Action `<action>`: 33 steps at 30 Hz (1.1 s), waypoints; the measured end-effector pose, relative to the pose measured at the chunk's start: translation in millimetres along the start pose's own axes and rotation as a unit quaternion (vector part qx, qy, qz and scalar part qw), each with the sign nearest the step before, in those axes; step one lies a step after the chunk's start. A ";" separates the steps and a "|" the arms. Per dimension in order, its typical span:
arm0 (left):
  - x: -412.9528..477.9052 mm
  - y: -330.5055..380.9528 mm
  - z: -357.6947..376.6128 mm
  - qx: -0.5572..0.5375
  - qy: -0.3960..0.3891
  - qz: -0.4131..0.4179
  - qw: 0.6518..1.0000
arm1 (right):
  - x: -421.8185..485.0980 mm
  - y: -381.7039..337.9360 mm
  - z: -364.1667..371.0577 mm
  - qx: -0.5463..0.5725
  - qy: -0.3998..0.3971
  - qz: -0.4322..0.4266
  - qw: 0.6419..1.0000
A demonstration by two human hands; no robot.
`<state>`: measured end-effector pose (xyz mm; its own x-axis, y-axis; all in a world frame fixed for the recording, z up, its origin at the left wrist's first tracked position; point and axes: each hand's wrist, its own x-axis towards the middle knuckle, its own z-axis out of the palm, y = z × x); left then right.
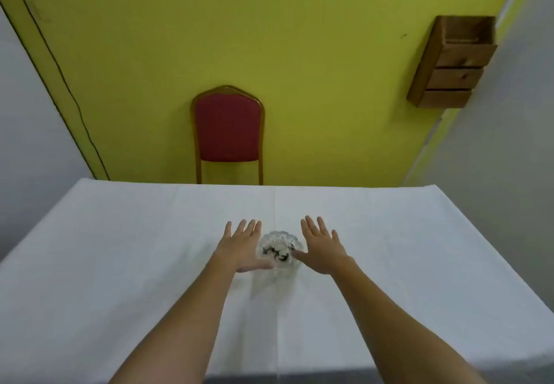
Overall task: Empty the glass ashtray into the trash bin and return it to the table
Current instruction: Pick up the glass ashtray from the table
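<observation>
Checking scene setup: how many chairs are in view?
1: a red chair stands against the yellow wall beyond the table. Others may sit outside the frame.

Two bare forearms with no sleeves, the left hand and right hand ungloved and ringless.

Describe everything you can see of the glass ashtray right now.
The clear, round cut-glass ashtray sits upright on the white-clothed table, near its middle. Its rim looks scalloped and faceted. Inside lies a heap of dark and pale debris, so it is not yet emptied. The open left hand and open right hand flank it; both thumbs reach its near edge, though actual contact is hard to tell.
</observation>
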<state>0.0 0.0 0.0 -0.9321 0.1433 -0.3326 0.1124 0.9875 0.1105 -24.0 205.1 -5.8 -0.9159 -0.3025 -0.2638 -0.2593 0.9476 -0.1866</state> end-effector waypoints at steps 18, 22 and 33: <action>27.4 4.9 38.1 0.016 0.024 0.035 0.999 | 10.2 3.4 42.1 0.031 -0.022 -0.006 0.999; 32.8 6.1 42.6 -0.044 0.024 0.029 0.998 | 11.4 0.3 46.4 0.074 0.007 0.002 0.997; 36.4 -3.6 51.1 -0.121 0.048 0.050 0.990 | -4.3 -2.2 53.3 0.107 0.084 0.011 0.991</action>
<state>-16.7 5.0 -60.3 -0.9506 0.2207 -0.2185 0.1303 0.9221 0.3642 -3.2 198.8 -54.8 -0.9635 -0.2429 -0.1127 -0.1835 0.9055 -0.3826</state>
